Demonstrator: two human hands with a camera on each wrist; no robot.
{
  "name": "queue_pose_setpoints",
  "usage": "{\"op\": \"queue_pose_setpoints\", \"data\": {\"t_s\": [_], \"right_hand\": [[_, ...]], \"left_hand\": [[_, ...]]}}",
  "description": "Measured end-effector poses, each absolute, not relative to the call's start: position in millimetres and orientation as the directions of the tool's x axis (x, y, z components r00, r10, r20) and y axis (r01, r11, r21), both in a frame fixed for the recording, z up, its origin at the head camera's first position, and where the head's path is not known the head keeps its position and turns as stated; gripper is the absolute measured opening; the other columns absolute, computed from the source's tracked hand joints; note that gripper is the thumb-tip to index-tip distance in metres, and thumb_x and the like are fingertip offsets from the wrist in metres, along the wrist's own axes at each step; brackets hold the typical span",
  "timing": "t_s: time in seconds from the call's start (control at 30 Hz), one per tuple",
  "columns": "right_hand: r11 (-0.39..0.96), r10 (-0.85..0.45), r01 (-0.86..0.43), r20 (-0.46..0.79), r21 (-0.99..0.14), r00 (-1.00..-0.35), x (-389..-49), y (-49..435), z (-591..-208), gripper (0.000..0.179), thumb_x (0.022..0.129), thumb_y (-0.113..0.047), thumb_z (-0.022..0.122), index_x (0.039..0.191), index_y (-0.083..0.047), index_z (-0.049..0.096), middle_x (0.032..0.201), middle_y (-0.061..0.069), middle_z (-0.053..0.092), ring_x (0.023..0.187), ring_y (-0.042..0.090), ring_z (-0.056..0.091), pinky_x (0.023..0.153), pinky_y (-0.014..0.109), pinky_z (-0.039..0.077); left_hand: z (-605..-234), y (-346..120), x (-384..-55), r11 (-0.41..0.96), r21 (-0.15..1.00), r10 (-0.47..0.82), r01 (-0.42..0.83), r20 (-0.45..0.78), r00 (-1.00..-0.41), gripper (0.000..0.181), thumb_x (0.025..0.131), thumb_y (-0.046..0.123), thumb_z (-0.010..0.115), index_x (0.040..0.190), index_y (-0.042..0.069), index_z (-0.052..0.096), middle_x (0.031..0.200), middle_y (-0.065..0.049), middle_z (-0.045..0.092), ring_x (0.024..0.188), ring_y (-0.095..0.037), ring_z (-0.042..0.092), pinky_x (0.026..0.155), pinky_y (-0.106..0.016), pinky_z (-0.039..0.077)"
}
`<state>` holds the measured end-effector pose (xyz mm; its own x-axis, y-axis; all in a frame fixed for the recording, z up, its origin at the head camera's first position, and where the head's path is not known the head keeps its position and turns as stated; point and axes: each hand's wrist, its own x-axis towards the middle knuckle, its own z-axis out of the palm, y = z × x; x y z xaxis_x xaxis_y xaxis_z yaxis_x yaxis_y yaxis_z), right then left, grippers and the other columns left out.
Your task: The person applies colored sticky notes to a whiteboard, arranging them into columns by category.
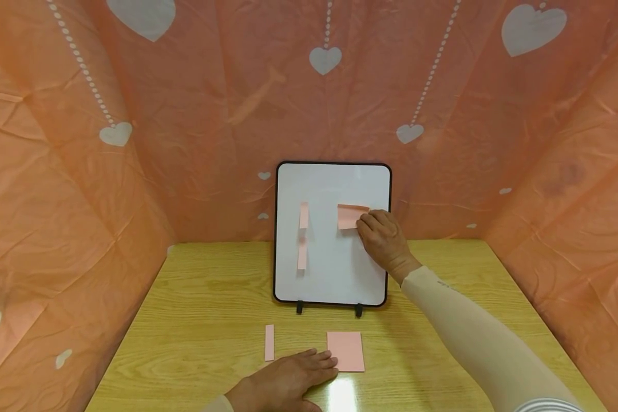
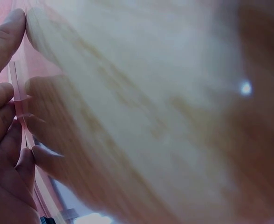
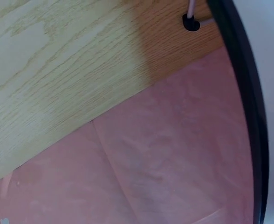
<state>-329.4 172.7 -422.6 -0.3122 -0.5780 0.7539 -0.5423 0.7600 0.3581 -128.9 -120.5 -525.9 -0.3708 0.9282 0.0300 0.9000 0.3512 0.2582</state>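
A whiteboard (image 1: 333, 252) with a black frame stands propped on the table. On its upper right part is a pink sticky note (image 1: 348, 217), its top edge darker. My right hand (image 1: 386, 239) holds this note at its right side with curled fingers; the fingertips are partly hidden. In the right wrist view only the board's black frame (image 3: 256, 116) and surroundings show, not the hand. My left hand (image 1: 290, 377) rests on the table with fingers extended, its fingertips at the left edge of a square pink sticky-note pad (image 1: 347, 350). The left wrist view shows these fingers (image 2: 9, 144) close up.
Two narrow pink strips, an upper one (image 1: 304, 216) and a lower one (image 1: 301, 255), hang on the board's left half. A narrow pink pad (image 1: 269, 342) lies left of the square one. Black feet (image 1: 359, 311) support the board. An orange-pink heart-patterned curtain (image 1: 226, 114) encloses the table (image 1: 206, 297).
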Motion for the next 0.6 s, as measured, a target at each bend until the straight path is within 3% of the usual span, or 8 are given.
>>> {"op": "queue_pose_setpoints", "data": {"t_s": [0.17,0.33,0.6], "right_hand": [[0.769,-0.579,-0.527,0.743,0.361,-0.336,-327.2,173.6,-423.4,0.016,0.094,-0.015,0.081,0.095,-0.002,0.071,0.097,0.011,0.072,0.097,0.030,0.068,0.093,0.042,0.060],[0.778,-0.584,-0.510,0.722,0.367,-0.371,-324.0,173.8,-424.2,0.026,0.099,-0.027,0.074,0.095,-0.002,0.070,0.098,0.011,0.071,0.100,0.031,0.068,0.096,0.042,0.058],[0.780,-0.587,-0.492,0.722,0.386,-0.365,-321.3,173.1,-428.1,0.022,0.098,-0.022,0.072,0.101,0.000,0.076,0.101,0.012,0.075,0.099,0.031,0.069,0.094,0.042,0.059]], "left_hand": [[-525.0,-120.0,-128.7,0.350,0.261,0.929,0.900,0.024,-0.368,0.070,0.110,0.056,0.044,0.161,0.009,0.045,0.164,-0.007,0.048,0.154,-0.022,0.043,0.126,-0.037,0.038],[-524.4,-119.2,-128.7,0.356,0.256,0.928,0.899,0.016,-0.372,0.071,0.109,0.057,0.044,0.161,0.009,0.044,0.164,-0.006,0.047,0.154,-0.021,0.043,0.126,-0.036,0.038],[-521.1,-118.8,-129.3,0.373,0.243,0.924,0.896,-0.007,-0.383,0.071,0.109,0.060,0.044,0.160,0.011,0.047,0.163,-0.004,0.048,0.153,-0.019,0.044,0.124,-0.035,0.040]]}}
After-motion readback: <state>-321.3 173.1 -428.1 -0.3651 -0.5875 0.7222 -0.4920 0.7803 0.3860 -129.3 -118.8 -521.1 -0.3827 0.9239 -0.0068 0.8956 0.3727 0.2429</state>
